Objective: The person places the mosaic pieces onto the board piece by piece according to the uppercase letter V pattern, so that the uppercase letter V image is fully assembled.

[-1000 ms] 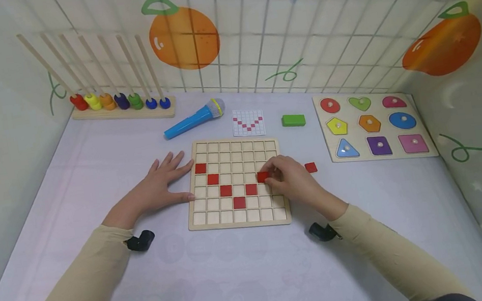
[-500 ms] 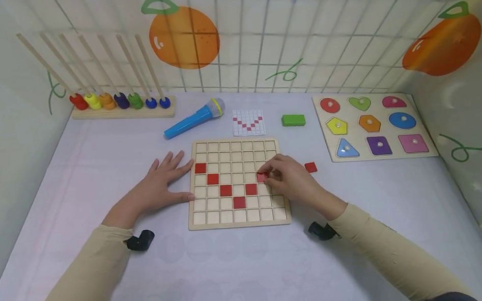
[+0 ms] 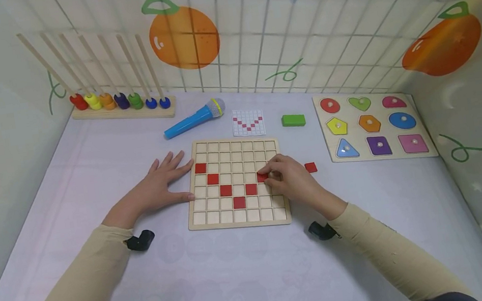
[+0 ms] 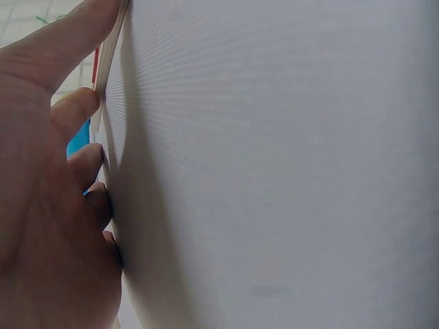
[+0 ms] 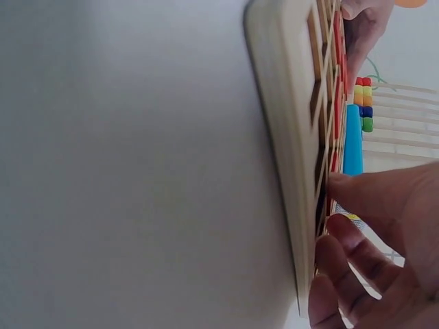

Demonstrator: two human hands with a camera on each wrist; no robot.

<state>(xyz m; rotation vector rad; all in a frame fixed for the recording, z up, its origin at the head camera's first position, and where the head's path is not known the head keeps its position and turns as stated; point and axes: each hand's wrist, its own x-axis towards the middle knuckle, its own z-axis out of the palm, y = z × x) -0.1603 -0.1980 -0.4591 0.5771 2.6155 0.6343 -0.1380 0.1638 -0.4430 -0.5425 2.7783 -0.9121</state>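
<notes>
A wooden grid board (image 3: 240,226) lies on the table, with several red square tiles (image 3: 226,190) in its cells forming a slanting pattern. My left hand (image 3: 158,185) is spread flat at the board's left edge, thumb and index fingertips touching the frame. At the right side of the grid, my right hand (image 3: 293,179) pinches a red tile (image 3: 262,177) between thumb and index finger, right at a cell. The fingertips cover part of that tile. In the right wrist view, the thumb (image 5: 357,192) and fingers come down onto the grid just inside the board's raised edge (image 5: 281,130).
One loose red tile (image 3: 310,167) lies right of the board. Behind are a pattern card (image 3: 248,122), a green block (image 3: 293,120) and a blue toy microphone (image 3: 192,120). A pegged bead rack (image 3: 125,114) stands back left; a shape puzzle (image 3: 376,124) lies right.
The pinched red tile looked raised, then caught the light at a tilt; now it appears darker and lower at its cell. The right hand shifted only slightly; the left stayed still.
</notes>
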